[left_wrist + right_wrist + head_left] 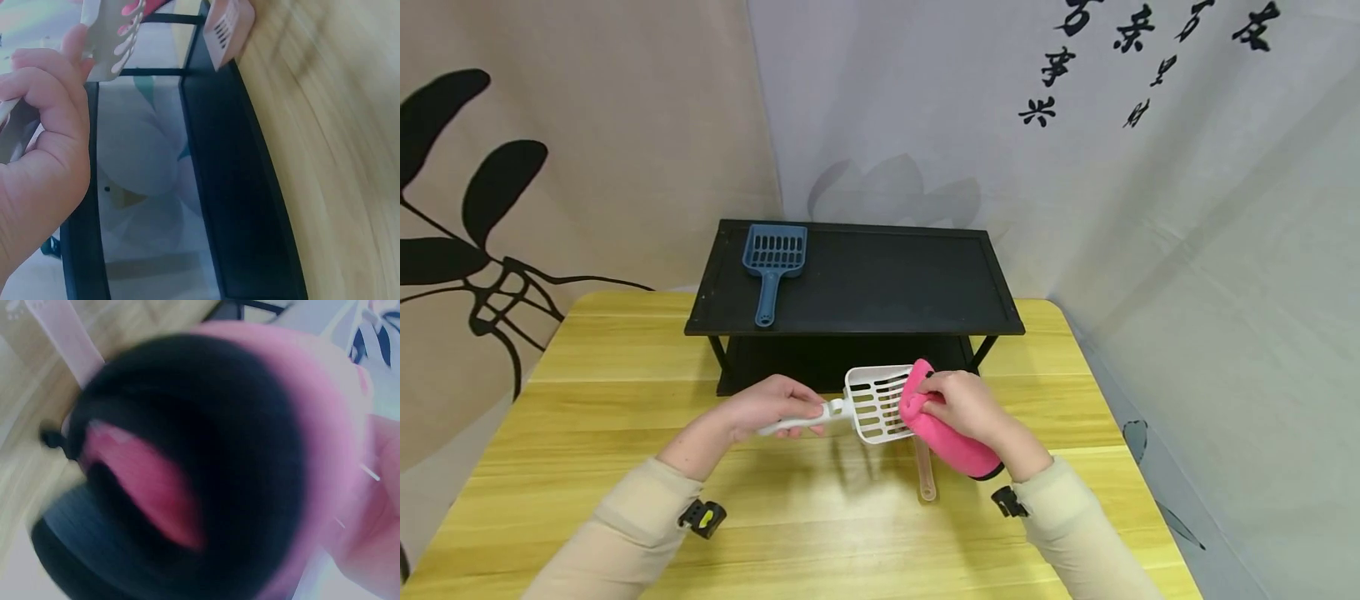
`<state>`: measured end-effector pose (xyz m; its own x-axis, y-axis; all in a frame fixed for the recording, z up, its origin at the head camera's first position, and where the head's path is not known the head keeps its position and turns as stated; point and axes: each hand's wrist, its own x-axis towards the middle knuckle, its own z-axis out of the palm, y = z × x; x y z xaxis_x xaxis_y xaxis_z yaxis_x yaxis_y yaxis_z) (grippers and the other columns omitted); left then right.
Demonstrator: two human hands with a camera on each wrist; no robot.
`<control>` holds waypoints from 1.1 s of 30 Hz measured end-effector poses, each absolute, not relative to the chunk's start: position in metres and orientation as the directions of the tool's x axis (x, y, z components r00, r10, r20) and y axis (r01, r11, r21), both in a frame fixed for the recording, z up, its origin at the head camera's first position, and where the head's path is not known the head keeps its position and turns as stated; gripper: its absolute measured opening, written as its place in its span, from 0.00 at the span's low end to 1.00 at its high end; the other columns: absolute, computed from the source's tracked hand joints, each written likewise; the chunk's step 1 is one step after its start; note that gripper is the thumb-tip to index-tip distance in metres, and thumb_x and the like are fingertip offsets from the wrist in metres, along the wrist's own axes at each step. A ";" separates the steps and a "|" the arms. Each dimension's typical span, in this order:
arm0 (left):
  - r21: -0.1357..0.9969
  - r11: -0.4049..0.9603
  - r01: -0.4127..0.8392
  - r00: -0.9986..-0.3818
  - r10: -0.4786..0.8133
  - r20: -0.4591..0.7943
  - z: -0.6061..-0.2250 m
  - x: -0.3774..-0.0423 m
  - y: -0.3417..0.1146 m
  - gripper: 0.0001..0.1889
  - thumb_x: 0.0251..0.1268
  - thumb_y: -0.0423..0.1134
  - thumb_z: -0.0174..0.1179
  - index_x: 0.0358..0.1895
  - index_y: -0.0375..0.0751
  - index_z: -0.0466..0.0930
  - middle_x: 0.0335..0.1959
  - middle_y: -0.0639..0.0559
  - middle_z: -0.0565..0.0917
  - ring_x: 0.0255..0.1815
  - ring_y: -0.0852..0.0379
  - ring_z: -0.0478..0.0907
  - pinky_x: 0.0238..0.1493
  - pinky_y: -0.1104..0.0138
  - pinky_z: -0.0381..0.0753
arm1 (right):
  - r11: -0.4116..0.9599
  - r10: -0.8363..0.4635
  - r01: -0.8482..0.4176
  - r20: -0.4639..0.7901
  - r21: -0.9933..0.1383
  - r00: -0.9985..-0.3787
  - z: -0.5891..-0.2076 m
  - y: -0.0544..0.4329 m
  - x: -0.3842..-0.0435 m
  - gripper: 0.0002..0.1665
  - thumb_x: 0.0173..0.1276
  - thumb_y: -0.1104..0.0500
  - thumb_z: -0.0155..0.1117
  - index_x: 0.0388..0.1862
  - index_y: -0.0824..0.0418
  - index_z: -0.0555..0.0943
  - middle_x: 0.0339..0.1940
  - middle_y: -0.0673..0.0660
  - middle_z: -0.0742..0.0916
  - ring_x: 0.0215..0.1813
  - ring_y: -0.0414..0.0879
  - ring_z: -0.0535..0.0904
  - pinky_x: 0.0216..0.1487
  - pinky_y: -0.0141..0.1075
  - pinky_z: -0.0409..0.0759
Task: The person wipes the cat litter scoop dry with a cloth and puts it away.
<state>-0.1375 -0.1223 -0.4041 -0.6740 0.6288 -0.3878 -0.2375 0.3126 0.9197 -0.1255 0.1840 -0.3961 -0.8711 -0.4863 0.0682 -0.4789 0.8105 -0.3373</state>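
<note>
My left hand (775, 404) grips the handle of a white litter scoop (880, 402), its slotted pan pointing right over the table. With curled fingers, my right hand (961, 406) holds a pink mitt (951, 443) against the pan's right end, covering part of it. In the right wrist view, the mitt's black-edged opening (256, 456) faces the camera, blurred. Below the white pan, a pale pink scoop (926, 479) lies on the table; its slotted pan (228, 31) shows in the left wrist view.
A two-level black shelf (895, 283) stands at the back of the wooden table (647, 400). On its top left lies a blue slotted scoop (767, 298), handle toward me. Cloth backdrops (887, 100) hang behind and to the right.
</note>
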 end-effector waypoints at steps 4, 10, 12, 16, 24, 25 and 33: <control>0.912 0.335 -0.237 -0.692 0.601 -0.400 -0.408 -0.137 -0.130 0.21 0.66 0.40 0.56 0.54 0.24 0.73 0.38 0.40 0.86 0.19 0.66 0.71 0.20 0.76 0.69 | 0.809 -0.430 -0.431 0.098 -0.401 -0.898 -0.395 0.198 -0.131 0.10 0.56 0.63 0.69 0.38 0.62 0.85 0.36 0.56 0.87 0.39 0.46 0.82 0.41 0.39 0.80; 0.904 0.357 -0.236 -0.696 0.587 -0.413 -0.411 -0.137 -0.138 0.21 0.66 0.40 0.56 0.54 0.24 0.74 0.37 0.41 0.86 0.20 0.65 0.71 0.20 0.76 0.68 | 0.819 -0.324 -0.346 0.130 -0.458 -0.937 -0.388 0.210 -0.136 0.13 0.58 0.64 0.68 0.43 0.66 0.84 0.41 0.62 0.87 0.41 0.51 0.82 0.43 0.43 0.80; 0.899 0.368 -0.238 -0.687 0.591 -0.424 -0.411 -0.137 -0.138 0.21 0.65 0.40 0.57 0.53 0.24 0.74 0.35 0.44 0.86 0.20 0.66 0.71 0.20 0.76 0.68 | 0.812 -0.291 -0.325 0.147 -0.486 -0.945 -0.383 0.209 -0.136 0.14 0.58 0.65 0.67 0.44 0.68 0.83 0.42 0.63 0.86 0.40 0.52 0.82 0.43 0.44 0.80; 0.887 0.395 -0.240 -0.673 0.590 -0.445 -0.412 -0.135 -0.134 0.19 0.65 0.38 0.57 0.52 0.25 0.75 0.32 0.48 0.86 0.19 0.66 0.70 0.19 0.77 0.67 | 0.776 -0.243 -0.296 0.169 -0.557 -0.955 -0.372 0.202 -0.136 0.13 0.59 0.65 0.66 0.44 0.67 0.83 0.41 0.62 0.86 0.38 0.51 0.81 0.40 0.41 0.80; 0.887 0.414 -0.206 -0.655 0.615 -0.439 -0.415 -0.132 -0.116 0.16 0.64 0.37 0.58 0.47 0.26 0.78 0.29 0.49 0.85 0.17 0.66 0.68 0.18 0.77 0.66 | 0.620 -0.266 -0.263 0.118 -0.740 -0.957 -0.373 0.164 -0.135 0.11 0.61 0.63 0.65 0.43 0.63 0.83 0.38 0.59 0.87 0.34 0.46 0.79 0.32 0.30 0.78; 0.890 0.412 -0.198 -0.655 0.620 -0.433 -0.414 -0.132 -0.113 0.16 0.64 0.37 0.58 0.47 0.26 0.79 0.29 0.49 0.85 0.17 0.65 0.68 0.18 0.76 0.66 | 0.631 -0.288 -0.282 0.119 -0.723 -0.950 -0.377 0.159 -0.134 0.10 0.61 0.63 0.65 0.42 0.63 0.84 0.38 0.58 0.87 0.34 0.44 0.79 0.32 0.29 0.77; 0.900 0.406 -0.161 -0.658 0.635 -0.404 -0.406 -0.130 -0.101 0.14 0.63 0.38 0.58 0.45 0.29 0.80 0.28 0.50 0.84 0.18 0.63 0.70 0.19 0.74 0.67 | 0.736 -0.355 -0.359 0.125 -0.573 -0.926 -0.393 0.136 -0.131 0.14 0.59 0.58 0.68 0.44 0.59 0.82 0.38 0.53 0.87 0.32 0.40 0.77 0.36 0.31 0.76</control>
